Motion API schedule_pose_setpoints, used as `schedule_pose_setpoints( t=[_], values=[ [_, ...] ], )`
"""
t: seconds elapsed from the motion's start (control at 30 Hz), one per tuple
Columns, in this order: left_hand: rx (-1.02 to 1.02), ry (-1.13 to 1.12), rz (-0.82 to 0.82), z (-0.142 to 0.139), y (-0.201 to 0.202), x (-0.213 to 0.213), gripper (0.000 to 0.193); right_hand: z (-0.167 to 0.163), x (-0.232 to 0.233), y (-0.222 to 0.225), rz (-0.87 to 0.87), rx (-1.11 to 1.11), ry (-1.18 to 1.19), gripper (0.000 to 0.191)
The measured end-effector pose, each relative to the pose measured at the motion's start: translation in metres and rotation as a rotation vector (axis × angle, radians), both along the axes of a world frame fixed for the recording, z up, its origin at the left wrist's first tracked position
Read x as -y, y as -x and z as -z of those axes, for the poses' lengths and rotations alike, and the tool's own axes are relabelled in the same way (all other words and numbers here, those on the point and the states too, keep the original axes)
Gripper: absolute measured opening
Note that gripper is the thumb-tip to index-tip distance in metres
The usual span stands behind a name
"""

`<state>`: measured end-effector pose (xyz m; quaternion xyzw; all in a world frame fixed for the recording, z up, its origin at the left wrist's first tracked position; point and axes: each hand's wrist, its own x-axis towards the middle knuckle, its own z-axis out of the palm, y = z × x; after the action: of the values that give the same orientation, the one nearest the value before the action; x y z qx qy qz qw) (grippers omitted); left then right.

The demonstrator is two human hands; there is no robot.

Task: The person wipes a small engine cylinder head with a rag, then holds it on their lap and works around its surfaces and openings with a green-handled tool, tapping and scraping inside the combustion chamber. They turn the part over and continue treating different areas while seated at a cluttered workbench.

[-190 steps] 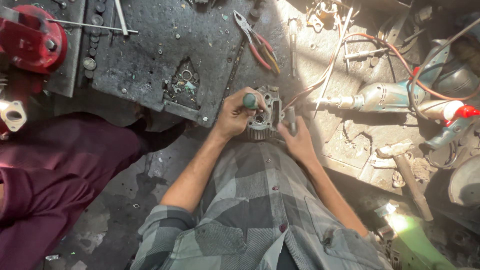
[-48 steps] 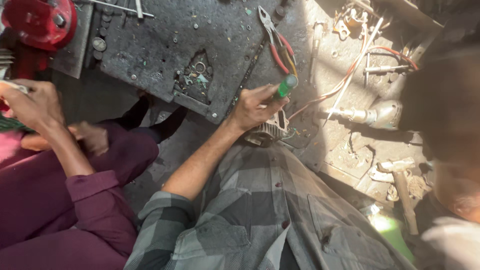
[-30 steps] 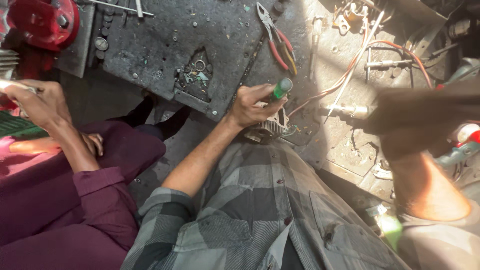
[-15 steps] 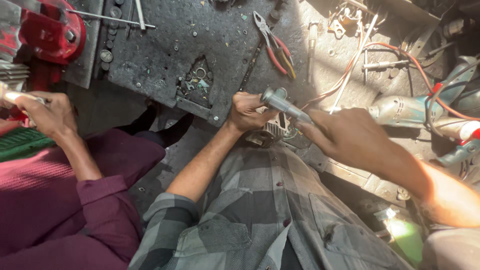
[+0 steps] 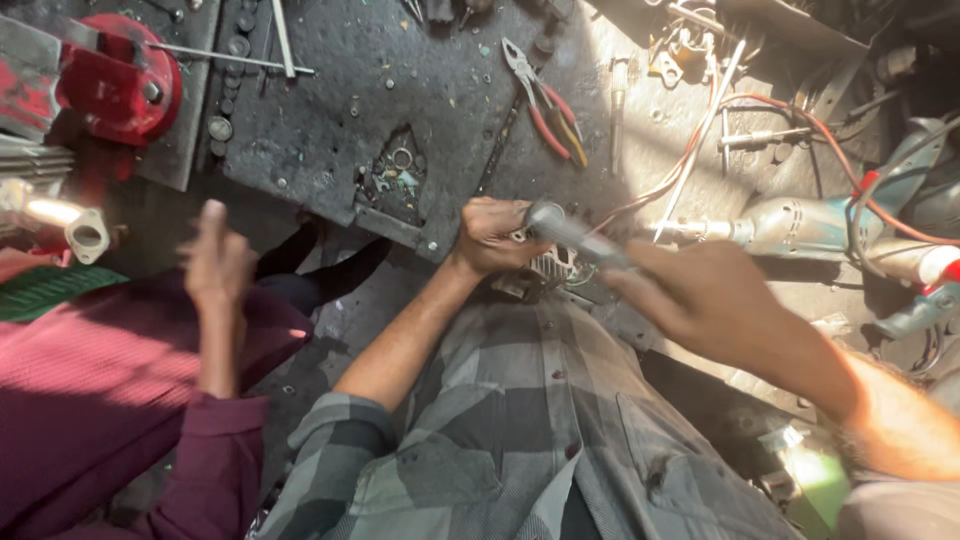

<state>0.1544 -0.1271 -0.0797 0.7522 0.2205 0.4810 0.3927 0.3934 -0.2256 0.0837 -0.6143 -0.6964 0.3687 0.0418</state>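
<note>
My left hand (image 5: 490, 235) is closed in a fist over a grey finned metal part (image 5: 548, 272) at the edge of the workbench. It seems to grip the upright screwdriver, whose green handle is hidden. My right hand (image 5: 700, 300), blurred, holds a grey metal tool like a hammer (image 5: 570, 232). The tool's head sits right beside my left fist. My plaid shirt fills the lower middle of the view.
A co-worker in a maroon sleeve has a raised hand (image 5: 215, 265) at the left. Pliers (image 5: 545, 105) with red and yellow handles lie on the dark metal plate (image 5: 330, 120). A red vise (image 5: 120, 85) stands far left. A power tool (image 5: 800, 225) and orange wires (image 5: 800, 110) lie at the right.
My right hand came in from the right holding the metal tool and brought its head against my left fist. The co-worker's hand rose from the red machine.
</note>
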Motion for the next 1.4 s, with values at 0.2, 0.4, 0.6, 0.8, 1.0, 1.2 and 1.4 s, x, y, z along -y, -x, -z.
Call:
schedule_pose_setpoints(
  t=[0.2, 0.4, 0.6, 0.8, 1.0, 1.2, 1.4],
  values=[
    [0.038, 0.024, -0.008, 0.005, -0.003, 0.009, 0.023, -0.016, -0.002, -0.002, 0.148, -0.569, -0.409, 0.032],
    [-0.004, -0.001, 0.105, -0.002, -0.001, 0.001, 0.016, 0.004, 0.01, -0.002, 0.165, -0.232, -0.165, 0.026],
    [0.221, 0.352, -0.005, -0.03, -0.002, -0.007, 0.03, 0.022, 0.048, -0.051, 0.744, -1.009, -0.435, 0.047],
    [0.399, 0.625, 0.053, -0.053, 0.014, -0.034, 0.046, 0.038, 0.062, -0.048, 0.966, -0.917, -0.277, 0.064],
    [0.186, 0.707, 0.214, -0.042, 0.007, -0.026, 0.033, 0.077, 0.078, -0.053, 0.975, -1.039, -0.164, 0.064],
    [-0.118, 0.73, 0.242, -0.033, -0.016, -0.029, 0.021, 0.114, 0.08, -0.053, 0.934, -0.984, -0.083, 0.036],
    [-0.291, 0.638, 0.341, -0.036, -0.036, -0.038, 0.025, 0.106, 0.056, -0.057, 0.995, -0.952, 0.087, 0.021]
  ],
)
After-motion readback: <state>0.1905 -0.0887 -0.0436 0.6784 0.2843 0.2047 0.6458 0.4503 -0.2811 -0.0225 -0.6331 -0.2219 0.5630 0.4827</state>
